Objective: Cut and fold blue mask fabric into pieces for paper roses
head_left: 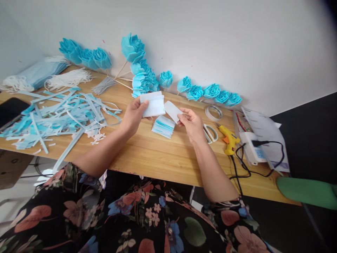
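My left hand (pixel 133 114) is closed on a pale, nearly square stack of fabric pieces (pixel 152 104), thumb on top. In my right hand (pixel 191 123), a single white fabric piece (pixel 172 111) is pinched between thumb and fingers, just right of that stack. Below and between both hands, a small pile of light-blue and white cut pieces (pixel 163 127) lies on the wooden table. White-handled scissors (pixel 210 133) rest to the right of my right hand, their blades partly hidden by it.
Blue fabric flowers (pixel 195 92) line the wall. Cut strips (pixel 60 116) cover the table's left side, near a dark phone (pixel 12 110) and blue face masks (pixel 42 72). At right are a tape roll (pixel 213 113), a yellow glue gun (pixel 229 140) and a power strip (pixel 251 149) with cables.
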Action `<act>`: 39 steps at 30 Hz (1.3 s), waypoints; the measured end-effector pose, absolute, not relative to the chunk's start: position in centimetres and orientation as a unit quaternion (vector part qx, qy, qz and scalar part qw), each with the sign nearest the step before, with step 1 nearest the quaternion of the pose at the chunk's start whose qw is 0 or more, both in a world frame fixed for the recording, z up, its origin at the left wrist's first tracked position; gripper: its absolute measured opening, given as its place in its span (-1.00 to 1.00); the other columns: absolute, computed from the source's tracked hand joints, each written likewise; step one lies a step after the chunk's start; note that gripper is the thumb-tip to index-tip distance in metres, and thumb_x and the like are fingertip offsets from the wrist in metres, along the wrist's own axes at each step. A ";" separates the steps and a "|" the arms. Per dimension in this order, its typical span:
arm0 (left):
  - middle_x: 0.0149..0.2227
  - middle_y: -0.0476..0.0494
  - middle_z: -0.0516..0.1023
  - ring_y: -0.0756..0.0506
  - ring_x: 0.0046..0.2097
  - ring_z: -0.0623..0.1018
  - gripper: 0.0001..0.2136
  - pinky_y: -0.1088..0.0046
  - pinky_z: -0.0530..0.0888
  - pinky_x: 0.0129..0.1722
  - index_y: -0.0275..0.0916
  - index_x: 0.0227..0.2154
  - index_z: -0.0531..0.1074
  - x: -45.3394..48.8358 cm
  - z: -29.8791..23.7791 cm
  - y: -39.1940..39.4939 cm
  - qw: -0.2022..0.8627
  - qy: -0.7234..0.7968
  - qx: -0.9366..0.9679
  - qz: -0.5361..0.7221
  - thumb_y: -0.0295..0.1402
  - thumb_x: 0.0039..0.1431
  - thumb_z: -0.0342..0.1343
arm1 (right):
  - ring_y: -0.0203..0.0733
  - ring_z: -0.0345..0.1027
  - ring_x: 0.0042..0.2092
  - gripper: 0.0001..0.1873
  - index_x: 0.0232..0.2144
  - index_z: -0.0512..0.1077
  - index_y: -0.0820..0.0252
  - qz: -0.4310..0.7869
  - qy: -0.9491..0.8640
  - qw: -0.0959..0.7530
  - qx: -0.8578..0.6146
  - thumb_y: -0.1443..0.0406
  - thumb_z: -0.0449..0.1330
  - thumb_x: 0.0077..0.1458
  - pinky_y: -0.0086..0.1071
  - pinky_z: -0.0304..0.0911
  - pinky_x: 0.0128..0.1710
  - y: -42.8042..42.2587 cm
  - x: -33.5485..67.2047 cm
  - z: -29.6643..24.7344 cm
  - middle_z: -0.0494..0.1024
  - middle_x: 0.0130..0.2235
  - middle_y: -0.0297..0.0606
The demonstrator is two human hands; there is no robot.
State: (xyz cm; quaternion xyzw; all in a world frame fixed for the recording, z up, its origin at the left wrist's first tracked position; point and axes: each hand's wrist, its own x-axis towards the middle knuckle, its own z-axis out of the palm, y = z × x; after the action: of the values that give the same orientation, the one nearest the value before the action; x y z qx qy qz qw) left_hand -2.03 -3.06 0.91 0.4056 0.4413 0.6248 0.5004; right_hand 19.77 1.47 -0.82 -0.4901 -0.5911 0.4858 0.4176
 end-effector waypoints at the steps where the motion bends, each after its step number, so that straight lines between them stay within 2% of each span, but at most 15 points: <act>1: -0.38 -0.09 0.59 0.01 -0.48 0.56 -0.75 0.55 0.46 -0.55 -0.28 -0.17 0.43 -2.2 0.9 -3.0 0.499 0.441 0.400 0.629 -0.20 0.22 0.19 | -0.28 0.40 -0.44 -0.55 -0.09 0.45 0.14 0.492 -0.590 0.407 -0.494 0.10 0.30 -0.04 -0.41 0.29 -0.46 1.5 19.8 -0.9 0.51 -0.48 -0.40; 6: -0.37 -0.09 0.59 0.03 -0.48 0.54 -0.75 0.57 0.45 -0.55 -0.28 -0.18 0.41 -2.3 0.9 -3.0 0.500 0.442 0.392 0.633 -0.20 0.22 0.19 | -0.27 0.38 -0.47 -0.51 0.00 0.45 0.18 0.493 -0.611 0.346 -0.513 0.18 0.27 -0.02 -0.43 0.23 -0.49 1.2 19.7 -1.3 0.50 -0.53 -0.43; 11: -0.36 -0.09 0.59 0.04 -0.50 0.53 -0.74 0.57 0.45 -0.54 -0.28 -0.19 0.41 -2.2 0.9 -3.1 0.502 0.433 0.396 0.636 -0.19 0.22 0.19 | -0.22 0.39 -0.42 -0.59 -0.02 0.48 0.18 0.380 -0.698 0.308 -0.523 0.23 0.21 0.05 -0.32 0.29 -0.33 1.1 19.9 -1.5 0.51 -0.51 -0.41; 14: -0.36 -0.09 0.59 0.03 -0.50 0.54 -0.74 0.57 0.44 -0.54 -0.28 -0.19 0.41 -2.2 1.0 -3.1 0.505 0.435 0.395 0.632 -0.20 0.21 0.19 | -0.16 0.42 -0.35 -0.66 -0.08 0.53 0.19 0.290 -0.753 0.270 -0.526 0.23 0.23 0.07 -0.25 0.31 -0.24 1.0 20.0 -1.4 0.56 -0.40 -0.30; 17: -0.38 -0.08 0.59 0.03 -0.50 0.54 -0.76 0.57 0.44 -0.54 -0.28 -0.18 0.41 -2.2 1.1 -3.1 0.508 0.440 0.395 0.626 -0.21 0.23 0.18 | -0.09 0.45 -0.22 -0.68 -0.08 0.54 0.19 0.216 -0.776 0.304 -0.509 0.26 0.23 0.09 -0.21 0.33 -0.17 0.9 19.9 -1.2 0.59 -0.19 -0.16; 20: -0.39 -0.08 0.58 0.03 -0.50 0.54 -0.76 0.57 0.45 -0.54 -0.29 -0.18 0.41 -2.1 1.1 -3.2 0.514 0.441 0.397 0.619 -0.22 0.24 0.17 | -0.07 0.45 -0.13 -0.74 -0.12 0.55 0.12 0.191 -0.798 0.326 -0.469 0.29 0.15 0.17 -0.22 0.33 -0.12 0.5 19.7 -0.8 0.59 -0.11 -0.15; 25: -0.43 -0.09 0.57 0.02 -0.51 0.55 -0.74 0.57 0.45 -0.56 -0.33 -0.21 0.42 -1.9 0.9 -3.1 0.531 0.435 0.400 0.607 -0.21 0.22 0.20 | -0.10 0.49 -0.14 -0.77 -0.20 0.59 0.08 0.267 -0.853 0.197 -0.404 0.26 0.12 0.23 -0.26 0.30 -0.12 0.0 19.4 -0.4 0.64 -0.15 -0.24; 27: -0.45 -0.09 0.56 0.01 -0.52 0.54 -0.73 0.55 0.47 -0.57 -0.34 -0.21 0.43 -1.7 0.7 -3.2 0.543 0.427 0.409 0.597 -0.20 0.21 0.20 | -0.12 0.48 -0.21 -0.71 -0.26 0.58 0.12 0.283 -0.818 0.244 -0.437 0.17 0.08 0.28 -0.26 0.30 -0.16 0.1 19.5 -0.3 0.65 -0.23 -0.23; 30: -0.46 -0.09 0.56 -0.01 -0.53 0.53 -0.72 0.53 0.47 -0.57 -0.34 -0.22 0.44 -1.4 0.6 -3.3 0.552 0.422 0.428 0.578 -0.20 0.18 0.22 | -0.16 0.44 -0.32 -0.48 -0.36 0.54 0.16 0.342 -0.738 0.353 -0.463 -0.03 -0.05 0.32 -0.28 0.30 -0.26 0.3 19.6 -0.2 0.60 -0.34 -0.21; 32: -0.45 -0.09 0.56 -0.01 -0.51 0.53 -0.73 0.53 0.47 -0.56 -0.33 -0.25 0.45 -1.0 0.5 -3.5 0.548 0.424 0.445 0.568 -0.20 0.16 0.24 | -0.19 0.41 -0.34 -0.41 -0.41 0.50 0.15 0.398 -0.714 0.374 -0.438 -0.14 -0.07 0.27 -0.31 0.30 -0.30 0.3 19.5 -0.2 0.58 -0.36 -0.23; 35: -0.44 -0.07 0.55 0.01 -0.49 0.50 -0.77 0.55 0.44 -0.54 -0.32 -0.32 0.47 -0.5 0.4 -3.7 0.536 0.428 0.472 0.554 -0.23 0.14 0.26 | -0.25 0.31 -0.42 -0.43 -0.53 0.38 0.12 0.433 -0.706 0.361 -0.428 -0.22 0.10 0.12 -0.36 0.22 -0.40 0.0 19.1 -0.2 0.46 -0.49 -0.33; 37: -0.44 -0.06 0.55 0.00 -0.48 0.50 -0.80 0.55 0.43 -0.51 -0.30 -0.33 0.48 -0.3 0.2 -3.8 0.527 0.431 0.488 0.545 -0.26 0.12 0.27 | -0.30 0.18 -0.49 -0.45 -0.60 0.28 0.12 0.415 -0.705 0.357 -0.452 -0.18 0.23 0.02 -0.40 0.11 -0.47 -0.3 18.9 -0.1 0.34 -0.57 -0.40; 39: -0.43 -0.07 0.56 -0.01 -0.45 0.51 -0.82 0.54 0.44 -0.49 -0.29 -0.33 0.49 -0.3 0.1 -3.8 0.521 0.431 0.501 0.540 -0.28 0.11 0.27 | -0.33 0.10 -0.51 -0.48 -0.62 0.23 0.12 0.384 -0.707 0.360 -0.472 -0.10 0.29 0.01 -0.40 0.03 -0.49 -0.4 18.8 -0.1 0.28 -0.59 -0.43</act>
State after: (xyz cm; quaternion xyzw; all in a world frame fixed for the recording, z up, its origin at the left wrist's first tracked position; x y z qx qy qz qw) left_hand -0.28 -3.78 0.10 0.5011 0.4314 0.5398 0.5209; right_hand 18.79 -0.41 -0.13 -0.4725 -0.7072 0.3838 0.3596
